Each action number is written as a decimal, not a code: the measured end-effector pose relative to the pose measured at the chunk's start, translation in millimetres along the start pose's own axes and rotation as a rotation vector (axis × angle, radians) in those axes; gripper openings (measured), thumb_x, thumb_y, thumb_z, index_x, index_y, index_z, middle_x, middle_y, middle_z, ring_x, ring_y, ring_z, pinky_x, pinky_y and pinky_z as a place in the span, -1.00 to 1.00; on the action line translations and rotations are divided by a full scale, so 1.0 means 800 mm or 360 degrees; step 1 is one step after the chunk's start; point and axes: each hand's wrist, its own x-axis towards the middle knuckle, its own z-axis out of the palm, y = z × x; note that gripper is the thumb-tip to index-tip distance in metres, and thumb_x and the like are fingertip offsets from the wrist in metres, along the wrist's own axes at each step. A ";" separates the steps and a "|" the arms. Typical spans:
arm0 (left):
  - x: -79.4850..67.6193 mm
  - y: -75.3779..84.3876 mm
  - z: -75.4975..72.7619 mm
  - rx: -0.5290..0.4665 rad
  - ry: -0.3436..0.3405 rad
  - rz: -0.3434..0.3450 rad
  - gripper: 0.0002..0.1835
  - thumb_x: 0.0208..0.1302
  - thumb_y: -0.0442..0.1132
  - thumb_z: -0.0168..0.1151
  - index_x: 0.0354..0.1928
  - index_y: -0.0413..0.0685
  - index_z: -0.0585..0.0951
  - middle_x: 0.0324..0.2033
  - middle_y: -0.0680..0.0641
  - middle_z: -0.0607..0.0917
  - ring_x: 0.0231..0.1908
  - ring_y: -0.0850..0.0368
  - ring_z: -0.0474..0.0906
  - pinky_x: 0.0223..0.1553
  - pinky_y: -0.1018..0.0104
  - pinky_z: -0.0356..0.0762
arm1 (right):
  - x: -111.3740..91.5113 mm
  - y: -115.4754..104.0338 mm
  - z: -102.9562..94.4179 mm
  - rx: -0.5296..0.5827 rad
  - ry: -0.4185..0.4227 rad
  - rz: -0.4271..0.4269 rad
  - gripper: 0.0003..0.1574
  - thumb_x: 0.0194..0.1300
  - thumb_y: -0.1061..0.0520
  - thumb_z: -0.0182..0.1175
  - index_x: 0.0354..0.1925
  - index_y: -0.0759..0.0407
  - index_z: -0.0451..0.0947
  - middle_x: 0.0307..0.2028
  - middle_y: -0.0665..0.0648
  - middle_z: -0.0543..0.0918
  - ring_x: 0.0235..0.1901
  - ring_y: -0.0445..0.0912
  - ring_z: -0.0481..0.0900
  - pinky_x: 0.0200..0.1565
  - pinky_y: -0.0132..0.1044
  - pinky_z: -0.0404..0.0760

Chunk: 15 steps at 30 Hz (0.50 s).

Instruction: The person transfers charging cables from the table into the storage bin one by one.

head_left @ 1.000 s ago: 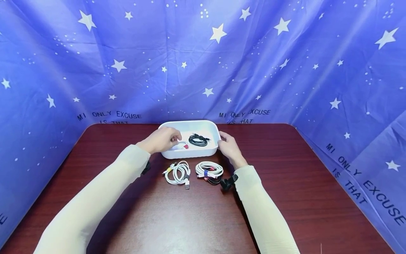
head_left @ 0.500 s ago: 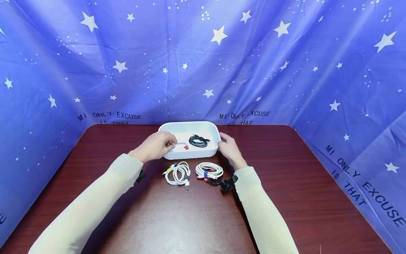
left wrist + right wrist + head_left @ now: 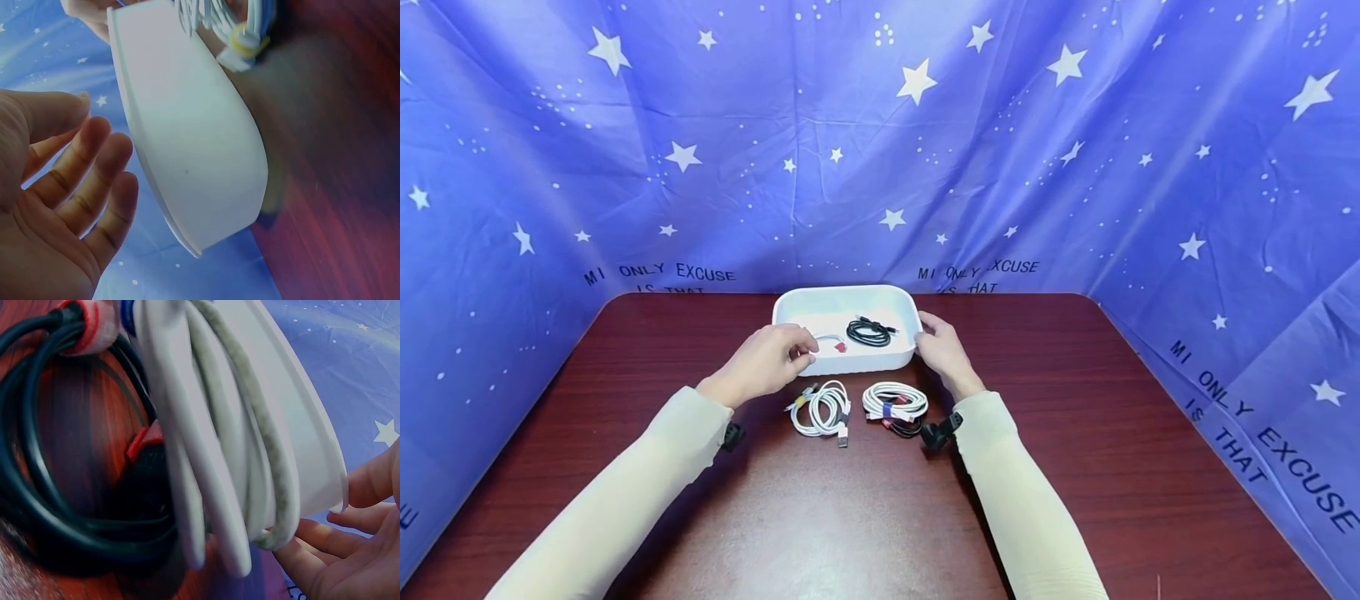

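A white plastic box [image 3: 857, 362] stands on the table. Inside, a coiled black cable [image 3: 868, 332] lies to the right, and a white cable [image 3: 830, 337] with a red tie lies at the left, partly hidden by the near wall. My left hand [image 3: 767, 360] is at the box's front left corner, apart from it in the left wrist view, fingers loosely bent and holding nothing. My right hand [image 3: 946, 354] grips the box's right end, thumb at the rim. In front lie a white cable coil [image 3: 822, 410] with a yellow tie and another white coil [image 3: 895, 400] with a blue tie.
A black cable [image 3: 904, 427] with a red tie lies partly under the blue-tied coil. The dark red wooden table [image 3: 820, 517] runs back to a blue star-printed curtain [image 3: 820, 100]. Each wrist carries a black camera [image 3: 942, 433].
My left hand has drawn out of the box, toward me and slightly left, leaving the red-tied white cable inside. The right hand stays at the box's right end.
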 end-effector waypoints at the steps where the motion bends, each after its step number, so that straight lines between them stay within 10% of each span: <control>1: -0.001 0.001 0.001 0.0000 0.0014 0.0010 -0.91 0.14 -0.33 0.32 -0.29 -0.10 0.69 -0.41 0.08 0.66 -0.39 0.22 0.55 -0.29 0.23 0.51 | 0.000 0.000 0.000 0.0005 0.0000 0.0000 -0.27 0.20 0.38 -0.15 0.37 0.34 0.19 0.20 0.39 0.43 0.14 0.16 0.44 0.11 -0.09 0.46; 15: -0.017 0.017 0.015 -0.0051 0.0057 -0.0103 -0.91 0.13 -0.30 0.28 -0.31 -0.08 0.71 -0.42 0.10 0.67 -0.43 0.28 0.54 -0.35 0.27 0.50 | 0.000 -0.001 0.000 0.0058 -0.0029 -0.0006 -0.27 0.22 0.39 -0.17 0.39 0.39 0.11 0.19 0.45 0.40 0.17 0.19 0.42 0.14 -0.09 0.45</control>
